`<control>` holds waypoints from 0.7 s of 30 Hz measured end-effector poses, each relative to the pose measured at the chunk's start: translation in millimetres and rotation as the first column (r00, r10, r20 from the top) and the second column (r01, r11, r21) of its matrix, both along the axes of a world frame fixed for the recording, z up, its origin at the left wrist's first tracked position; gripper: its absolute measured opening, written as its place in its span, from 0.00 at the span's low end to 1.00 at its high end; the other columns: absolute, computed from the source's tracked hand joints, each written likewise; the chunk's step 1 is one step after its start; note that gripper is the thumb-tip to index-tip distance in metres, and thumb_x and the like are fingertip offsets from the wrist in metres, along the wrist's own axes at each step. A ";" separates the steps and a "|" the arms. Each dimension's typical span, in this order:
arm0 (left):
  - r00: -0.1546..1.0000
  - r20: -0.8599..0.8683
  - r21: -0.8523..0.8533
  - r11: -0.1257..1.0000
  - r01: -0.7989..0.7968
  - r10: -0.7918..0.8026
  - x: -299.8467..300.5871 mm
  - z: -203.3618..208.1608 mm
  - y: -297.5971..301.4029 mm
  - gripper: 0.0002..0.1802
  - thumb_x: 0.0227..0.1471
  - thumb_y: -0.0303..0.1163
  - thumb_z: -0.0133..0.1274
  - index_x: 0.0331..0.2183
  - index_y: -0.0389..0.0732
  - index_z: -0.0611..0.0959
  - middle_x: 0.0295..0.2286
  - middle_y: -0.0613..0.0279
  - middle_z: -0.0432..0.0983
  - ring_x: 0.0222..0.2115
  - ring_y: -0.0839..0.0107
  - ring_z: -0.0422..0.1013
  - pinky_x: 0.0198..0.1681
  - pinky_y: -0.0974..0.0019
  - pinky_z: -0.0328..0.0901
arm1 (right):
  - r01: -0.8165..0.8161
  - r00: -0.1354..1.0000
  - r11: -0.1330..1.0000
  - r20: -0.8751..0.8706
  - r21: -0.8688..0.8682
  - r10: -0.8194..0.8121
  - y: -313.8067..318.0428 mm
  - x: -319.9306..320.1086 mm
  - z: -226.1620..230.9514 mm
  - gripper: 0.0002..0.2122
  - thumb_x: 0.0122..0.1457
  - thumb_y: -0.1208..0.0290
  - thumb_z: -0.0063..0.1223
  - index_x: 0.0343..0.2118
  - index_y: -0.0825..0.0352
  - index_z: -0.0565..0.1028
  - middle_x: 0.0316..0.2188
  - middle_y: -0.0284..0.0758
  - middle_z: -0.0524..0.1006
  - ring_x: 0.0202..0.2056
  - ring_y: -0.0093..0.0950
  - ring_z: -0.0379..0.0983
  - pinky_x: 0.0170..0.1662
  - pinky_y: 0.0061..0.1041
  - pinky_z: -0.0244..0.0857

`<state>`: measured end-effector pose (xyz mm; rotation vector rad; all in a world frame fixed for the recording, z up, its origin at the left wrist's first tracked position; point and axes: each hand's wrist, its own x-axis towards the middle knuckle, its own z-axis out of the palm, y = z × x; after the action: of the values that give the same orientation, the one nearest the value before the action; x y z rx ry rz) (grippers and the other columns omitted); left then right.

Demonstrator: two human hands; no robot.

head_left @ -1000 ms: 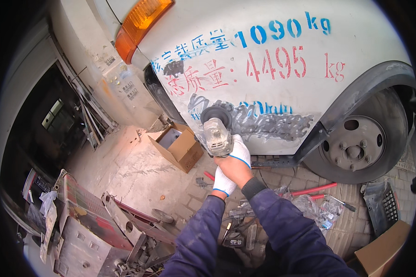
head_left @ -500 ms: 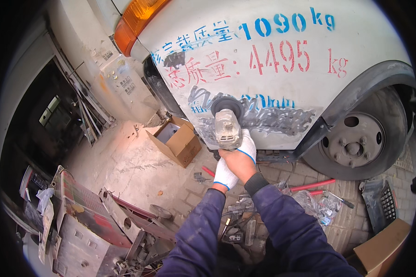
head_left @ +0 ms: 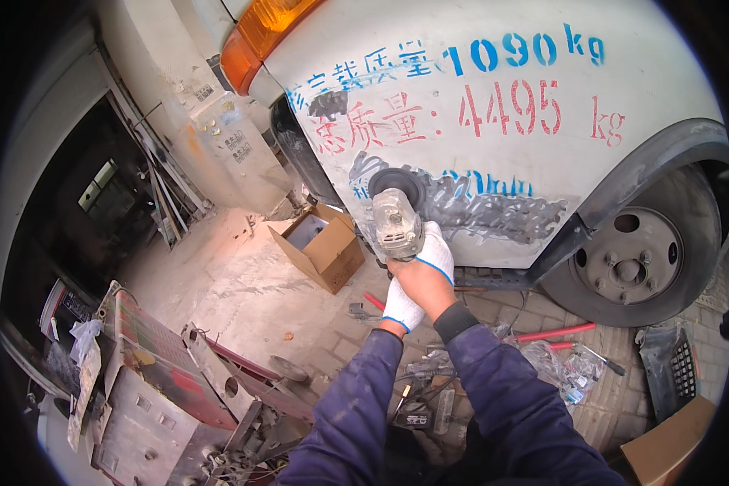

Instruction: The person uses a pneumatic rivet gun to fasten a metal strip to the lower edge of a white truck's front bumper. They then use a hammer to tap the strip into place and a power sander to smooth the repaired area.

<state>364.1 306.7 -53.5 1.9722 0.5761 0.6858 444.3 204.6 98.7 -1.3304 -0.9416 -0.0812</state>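
Note:
In white gloves with blue cuffs, my left hand (head_left: 402, 306) and my right hand (head_left: 431, 271) close together around the body of a dusty angle grinder (head_left: 397, 223). The right hand is above; the left sits just below it, its fingers mostly hidden. A round dark disc (head_left: 409, 183) at the grinder's head lies against the white vehicle side panel (head_left: 494, 158). Around the disc are grey scuffed marks, with a wide grey sanded patch (head_left: 502, 217) to the right, over part of some blue stencilled lettering.
A wheel (head_left: 628, 263) stands at right under a black arch. An opened cardboard box (head_left: 332, 251) rests on the ground at left. Below are red bars (head_left: 555, 332), plastic bags (head_left: 563, 368) and a battery pack (head_left: 415, 416). A worn metal machine (head_left: 158, 413) occupies the lower left.
The view has shifted, so the surroundings sit slightly farther right and lower. Against the panel, the grinder and both hands have moved a little left and the grinder's body tilts more.

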 end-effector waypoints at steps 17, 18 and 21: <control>0.953 0.250 -0.462 0.886 -0.039 0.172 -23.1 23.6 -10.8 0.30 0.81 0.38 0.36 0.77 0.46 0.57 0.74 0.55 0.60 0.74 0.56 0.59 0.76 0.51 0.56 | -0.117 0.990 0.936 0.031 -0.332 0.135 16.8 -20.0 10.6 0.18 0.50 0.68 0.74 0.43 0.67 0.82 0.44 0.49 0.81 0.49 0.53 0.80 0.52 0.47 0.75; 0.986 0.124 -0.327 0.943 -0.062 0.108 -25.6 27.7 -11.5 0.30 0.81 0.38 0.36 0.77 0.46 0.57 0.74 0.55 0.60 0.74 0.57 0.59 0.76 0.51 0.56 | -0.105 0.993 0.962 0.019 -0.253 0.114 16.8 -20.4 11.1 0.19 0.50 0.67 0.75 0.44 0.67 0.81 0.44 0.49 0.81 0.50 0.53 0.80 0.52 0.47 0.75; 0.996 0.085 -0.137 0.991 0.003 0.009 -26.9 37.7 -7.1 0.30 0.80 0.36 0.37 0.77 0.46 0.57 0.74 0.55 0.60 0.73 0.58 0.60 0.76 0.51 0.57 | -0.113 0.992 0.988 -0.073 -0.109 0.105 20.8 -18.4 17.0 0.20 0.50 0.67 0.74 0.45 0.68 0.80 0.45 0.49 0.81 0.50 0.54 0.80 0.53 0.47 0.76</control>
<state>337.1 299.6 -15.8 1.8056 0.5591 0.7103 426.0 225.4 115.6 -1.3743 -0.9719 0.1015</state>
